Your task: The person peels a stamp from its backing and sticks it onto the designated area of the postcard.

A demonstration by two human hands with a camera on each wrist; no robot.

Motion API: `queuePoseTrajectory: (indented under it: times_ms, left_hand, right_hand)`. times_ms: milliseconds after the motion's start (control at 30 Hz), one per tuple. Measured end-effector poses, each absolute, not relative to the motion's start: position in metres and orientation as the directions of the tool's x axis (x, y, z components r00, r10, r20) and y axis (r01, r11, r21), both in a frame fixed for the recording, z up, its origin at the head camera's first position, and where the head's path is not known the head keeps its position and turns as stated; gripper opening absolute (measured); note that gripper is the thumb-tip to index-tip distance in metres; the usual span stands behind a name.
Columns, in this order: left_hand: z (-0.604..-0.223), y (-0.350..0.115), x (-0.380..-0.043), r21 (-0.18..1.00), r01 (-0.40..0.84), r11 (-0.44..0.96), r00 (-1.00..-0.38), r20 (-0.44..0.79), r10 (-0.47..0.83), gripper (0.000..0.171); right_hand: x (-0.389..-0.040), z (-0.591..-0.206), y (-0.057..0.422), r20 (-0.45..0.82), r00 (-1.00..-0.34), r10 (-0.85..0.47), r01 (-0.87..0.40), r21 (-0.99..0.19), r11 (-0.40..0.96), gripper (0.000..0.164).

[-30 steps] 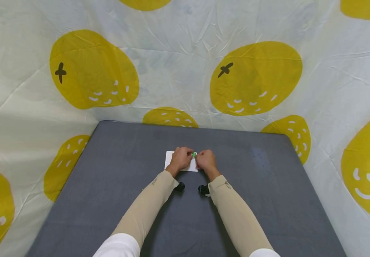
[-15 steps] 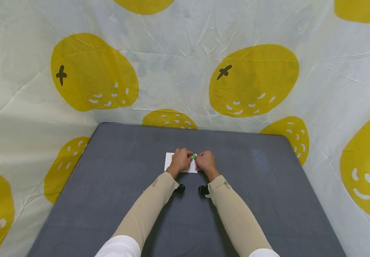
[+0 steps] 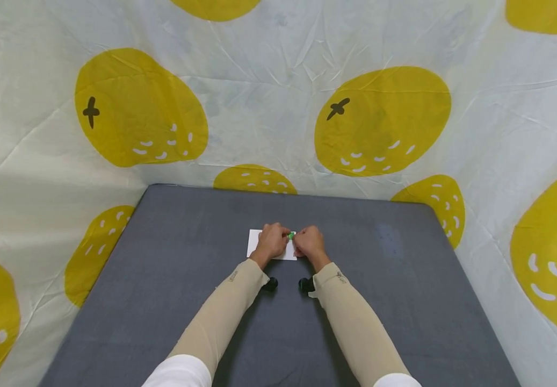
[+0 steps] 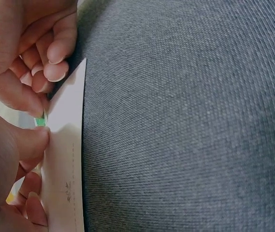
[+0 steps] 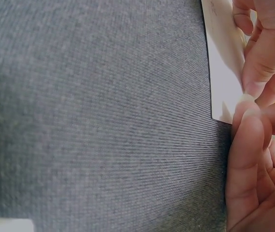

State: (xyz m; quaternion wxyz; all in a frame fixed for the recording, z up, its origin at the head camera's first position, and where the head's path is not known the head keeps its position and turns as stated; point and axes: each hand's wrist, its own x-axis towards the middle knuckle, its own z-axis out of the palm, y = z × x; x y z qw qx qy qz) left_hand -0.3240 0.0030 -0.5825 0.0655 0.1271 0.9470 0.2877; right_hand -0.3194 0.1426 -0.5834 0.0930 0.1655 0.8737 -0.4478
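Note:
A white card (image 3: 254, 244) with a dotted line and small dark marks lies on the grey tabletop, its lower face seen in the left wrist view. Over its far right corner shows a small green sticker-like piece (image 3: 290, 236), mostly covered by fingertips. My left hand (image 3: 272, 240) reaches across the card and pinches the piece from the left. From the right, my right hand (image 3: 310, 243) pinches its other side, fingers curled. The thumbs (image 4: 35, 137) almost meet, with a sliver of green between them. In the right wrist view, fingertips hide the piece.
The grey cloth-covered table (image 3: 201, 220) stretches around both arms. Behind and beside it hangs a white curtain (image 3: 259, 107) printed with yellow fruit. A dark rounded knob (image 3: 270, 284) shows under the left wrist and another dark knob (image 3: 305, 285) under the right.
The fingers have closed in slightly around the green piece, and less of it shows. Hands and card stay nearly in place; the head view has shifted slightly.

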Motion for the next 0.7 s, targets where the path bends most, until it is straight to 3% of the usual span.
queuePoseTrajectory:
  times_ms: [300,467,700]
  left_hand:
    - [-0.588,-0.002,-0.322,0.517,0.275,0.811,-0.946,-0.004,0.324,0.029]
    - [-0.588,-0.005,-0.324,0.515,0.324,0.793,-0.933,0.035,0.358,0.029]
    - [-0.576,-0.011,-0.325,0.429,0.369,0.824,-0.894,-0.080,0.442,0.030]
  right_hand:
    - [-0.320,-0.584,0.142,-0.267,-0.939,0.217,0.343,-0.679,0.649,0.054]
    - [-0.322,-0.582,0.140,-0.274,-0.929,0.249,0.367,-0.607,0.704,0.049]
    - [-0.319,-0.576,0.139,-0.328,-0.913,0.244,0.387,-0.502,0.774,0.049]
